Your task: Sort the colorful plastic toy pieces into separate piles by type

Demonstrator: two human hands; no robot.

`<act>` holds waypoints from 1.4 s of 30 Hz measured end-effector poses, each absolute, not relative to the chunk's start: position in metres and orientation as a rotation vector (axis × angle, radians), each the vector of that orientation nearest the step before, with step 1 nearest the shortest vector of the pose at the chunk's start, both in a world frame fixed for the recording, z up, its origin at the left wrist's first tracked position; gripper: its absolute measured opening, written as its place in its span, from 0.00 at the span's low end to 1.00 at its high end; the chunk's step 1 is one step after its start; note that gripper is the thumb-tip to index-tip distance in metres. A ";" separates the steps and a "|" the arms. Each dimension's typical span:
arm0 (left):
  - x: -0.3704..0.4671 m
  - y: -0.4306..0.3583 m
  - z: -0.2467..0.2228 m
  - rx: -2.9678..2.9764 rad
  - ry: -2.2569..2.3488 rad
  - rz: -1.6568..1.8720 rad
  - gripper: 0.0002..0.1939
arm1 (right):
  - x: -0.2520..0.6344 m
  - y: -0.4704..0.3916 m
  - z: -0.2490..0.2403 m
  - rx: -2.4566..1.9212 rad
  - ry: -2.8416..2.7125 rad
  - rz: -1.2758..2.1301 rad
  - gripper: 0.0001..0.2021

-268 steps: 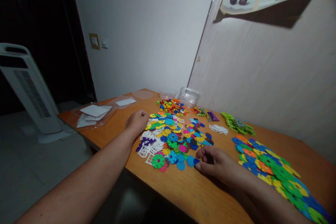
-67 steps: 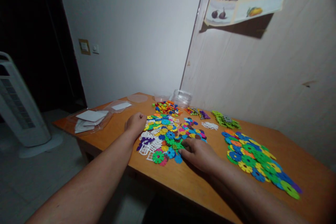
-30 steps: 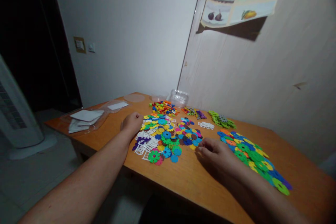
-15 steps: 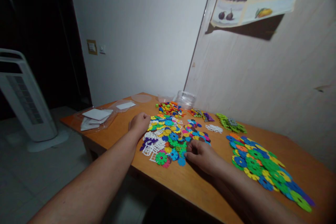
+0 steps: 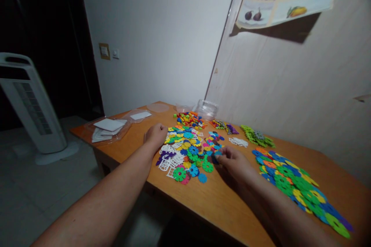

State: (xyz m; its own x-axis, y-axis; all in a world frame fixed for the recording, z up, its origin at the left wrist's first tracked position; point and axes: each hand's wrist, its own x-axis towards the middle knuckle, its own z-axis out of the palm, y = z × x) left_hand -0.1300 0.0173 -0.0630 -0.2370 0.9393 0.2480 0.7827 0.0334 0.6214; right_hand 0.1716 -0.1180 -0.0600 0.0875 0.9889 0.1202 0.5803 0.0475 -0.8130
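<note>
My left hand rests closed at the left side of a mixed pile of notched plastic discs; whatever its fingers may hold is hidden. White lattice pieces and purple pieces lie just in front of it. To the right of that pile, my right hand pinches a dark blue disc, partly covered by the fingers. Close to its fingertips is a green notched disc. A small blue disc lies nearer the table's front edge.
Large notched discs spread along the right. Small coloured pieces, white pieces and green pieces lie farther back. Clear plastic tubs stand against the wall. White cards in plastic sit at the left end of the table.
My right hand has moved slightly right and back, away from the green discs, and a dark blue disc now shows at its fingertips. My left hand has stayed by the pile.
</note>
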 end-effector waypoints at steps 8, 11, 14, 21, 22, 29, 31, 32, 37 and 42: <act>-0.130 0.016 -0.064 1.798 2.076 1.011 0.14 | 0.157 -0.132 -0.053 -1.734 -1.929 0.444 0.13; -0.130 0.016 -0.063 1.796 2.070 1.011 0.14 | 0.146 -0.137 -0.048 -1.903 -1.981 0.360 0.18; -0.131 0.017 -0.063 1.795 2.066 1.010 0.14 | 0.142 -0.134 -0.045 -1.983 -1.967 0.363 0.18; -0.133 0.019 -0.066 1.790 2.051 1.029 0.14 | 0.143 -0.134 -0.053 -1.837 -1.855 0.469 0.15; -0.133 0.018 -0.065 1.791 2.050 1.027 0.14 | 0.145 -0.134 -0.055 -1.797 -1.821 0.493 0.14; -0.133 0.017 -0.062 1.787 2.064 0.985 0.14 | 0.224 -0.129 -0.044 -1.632 -1.398 0.497 0.10; -0.133 0.018 -0.063 1.788 2.064 0.988 0.14 | 0.265 -0.129 -0.036 -1.712 -1.194 0.297 0.13; -0.133 0.018 -0.063 1.787 2.065 0.989 0.14 | 0.285 -0.131 -0.034 -1.794 -1.067 0.162 0.14; -0.132 0.017 -0.060 1.784 2.078 0.970 0.15 | 0.354 -0.144 -0.033 -2.005 -0.730 -0.110 0.17; -0.131 0.014 -0.057 1.781 2.074 0.979 0.14 | 0.371 -0.146 -0.038 -2.101 -0.674 -0.219 0.17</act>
State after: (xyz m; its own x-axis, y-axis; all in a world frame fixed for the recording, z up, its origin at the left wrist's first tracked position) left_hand -0.1312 0.0143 -0.0569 -0.2303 0.9432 0.2394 0.7843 0.0343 0.6194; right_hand 0.3705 -0.1457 -0.0380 0.8364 0.3826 0.3925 0.5402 -0.4543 -0.7084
